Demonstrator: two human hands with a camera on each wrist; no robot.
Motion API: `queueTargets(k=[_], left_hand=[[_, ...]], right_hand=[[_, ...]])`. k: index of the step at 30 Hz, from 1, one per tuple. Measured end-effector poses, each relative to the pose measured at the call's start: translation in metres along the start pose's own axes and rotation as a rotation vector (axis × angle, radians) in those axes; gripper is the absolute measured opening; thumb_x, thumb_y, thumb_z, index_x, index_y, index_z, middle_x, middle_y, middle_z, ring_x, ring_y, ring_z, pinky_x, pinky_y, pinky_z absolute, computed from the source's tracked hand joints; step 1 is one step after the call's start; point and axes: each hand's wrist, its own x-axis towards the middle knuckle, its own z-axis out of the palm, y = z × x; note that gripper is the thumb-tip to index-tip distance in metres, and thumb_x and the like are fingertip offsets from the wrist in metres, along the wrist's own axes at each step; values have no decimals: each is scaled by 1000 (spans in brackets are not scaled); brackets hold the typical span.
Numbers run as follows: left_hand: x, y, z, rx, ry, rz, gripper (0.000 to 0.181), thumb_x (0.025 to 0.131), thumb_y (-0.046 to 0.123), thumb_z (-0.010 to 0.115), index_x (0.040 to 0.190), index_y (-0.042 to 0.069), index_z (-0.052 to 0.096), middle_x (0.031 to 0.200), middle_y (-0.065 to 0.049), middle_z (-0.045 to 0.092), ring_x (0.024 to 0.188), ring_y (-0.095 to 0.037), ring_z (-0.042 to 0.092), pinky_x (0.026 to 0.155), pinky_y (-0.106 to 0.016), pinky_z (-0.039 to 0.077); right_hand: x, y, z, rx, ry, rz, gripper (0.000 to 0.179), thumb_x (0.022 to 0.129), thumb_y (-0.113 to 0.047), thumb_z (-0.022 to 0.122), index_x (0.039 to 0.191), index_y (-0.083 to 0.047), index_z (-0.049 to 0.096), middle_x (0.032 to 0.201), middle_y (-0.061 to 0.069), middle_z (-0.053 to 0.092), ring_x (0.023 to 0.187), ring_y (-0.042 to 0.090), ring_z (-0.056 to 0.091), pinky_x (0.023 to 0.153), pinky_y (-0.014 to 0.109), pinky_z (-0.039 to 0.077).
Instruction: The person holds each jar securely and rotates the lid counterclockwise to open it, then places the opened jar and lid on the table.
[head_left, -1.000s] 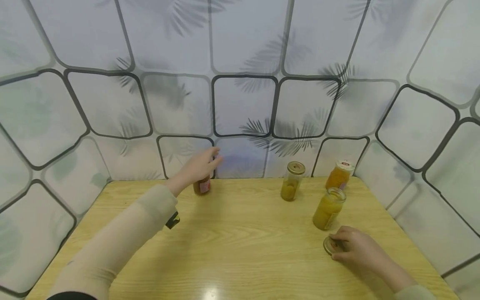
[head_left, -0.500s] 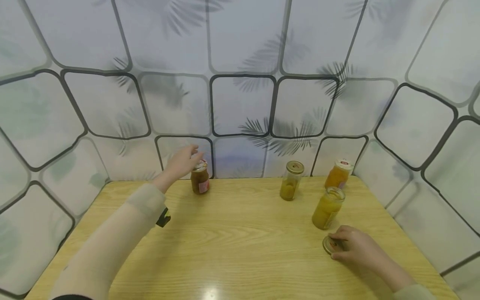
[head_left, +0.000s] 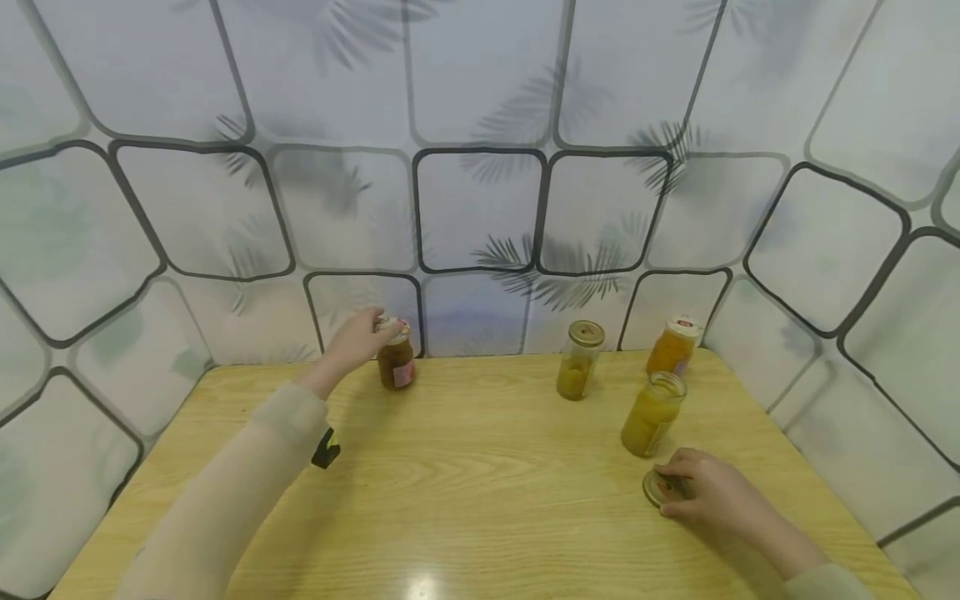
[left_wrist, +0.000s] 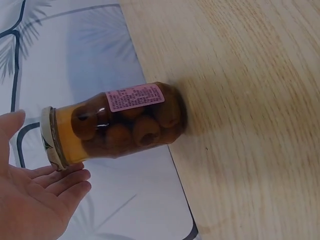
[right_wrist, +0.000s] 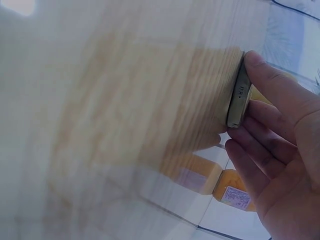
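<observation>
At the back left of the table stands a jar of dark brown round fruit (head_left: 396,362), with a pink label and a white patterned lid (left_wrist: 51,140). My left hand (head_left: 356,344) is at that lid, its fingers beside one edge and its thumb apart from the other in the left wrist view. On the right, my right hand (head_left: 716,492) pinches a loose gold lid (head_left: 660,490) by its rim, low at the table. Just behind it is an uncapped glass jar of yellow contents (head_left: 651,421).
A gold-lidded jar (head_left: 580,362), partly filled, stands near the back edge. To its right is an orange jar (head_left: 672,348) with a white lid. A small black and yellow object (head_left: 326,450) shows beside the left sleeve. Patterned walls border the wooden table (head_left: 480,500).
My left hand has drawn back left from over the brown jar, then come down to its lid. The right hand stays on the gold lid. The head view has shifted slightly.
</observation>
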Motion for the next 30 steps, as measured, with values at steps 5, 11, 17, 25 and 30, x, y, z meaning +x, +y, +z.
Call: queueTargets(k=[5, 11, 17, 25, 30], left_hand=[[-2, -4, 2, -21, 13, -29, 86, 106, 42, 60, 161, -14, 25, 160, -39, 40, 145, -54, 46, 121, -63, 41], [0, -14, 9, -114, 6, -115, 97, 101, 43, 70, 165, -10, 19, 162, -38, 37, 149, -51, 41, 123, -61, 39], [2, -22, 15, -193, -3, -163, 99, 100, 45, 72, 165, -9, 20, 158, -36, 43, 144, -47, 47, 119, -58, 44], [4, -25, 23, -287, -28, -188, 96, 101, 46, 70, 165, -6, 22, 161, -33, 41, 148, -46, 44, 123, -58, 40], [4, -30, 33, -304, -32, -190, 87, 100, 41, 73, 158, -11, 33, 156, -33, 46, 146, -47, 47, 122, -58, 41]], right_hand=[[0, 0, -1, 7, 5, -4, 56, 75, -30, 95, 117, 4, 78, 92, -12, 64, 76, -5, 42, 62, 20, 40], [0, 2, 0, -6, 11, 2, 57, 74, -31, 96, 116, 3, 79, 94, -12, 66, 78, -5, 49, 65, 22, 47], [0, 2, 0, -29, 18, 1, 58, 74, -36, 96, 116, 0, 79, 96, -13, 68, 84, -3, 58, 73, 27, 55], [-1, 4, 1, -20, 33, -8, 57, 74, -34, 96, 116, 1, 79, 94, -13, 66, 79, -5, 51, 67, 24, 50], [-1, 2, 0, 5, 25, -13, 57, 74, -34, 96, 116, 2, 79, 95, -12, 67, 80, -5, 50, 67, 24, 49]])
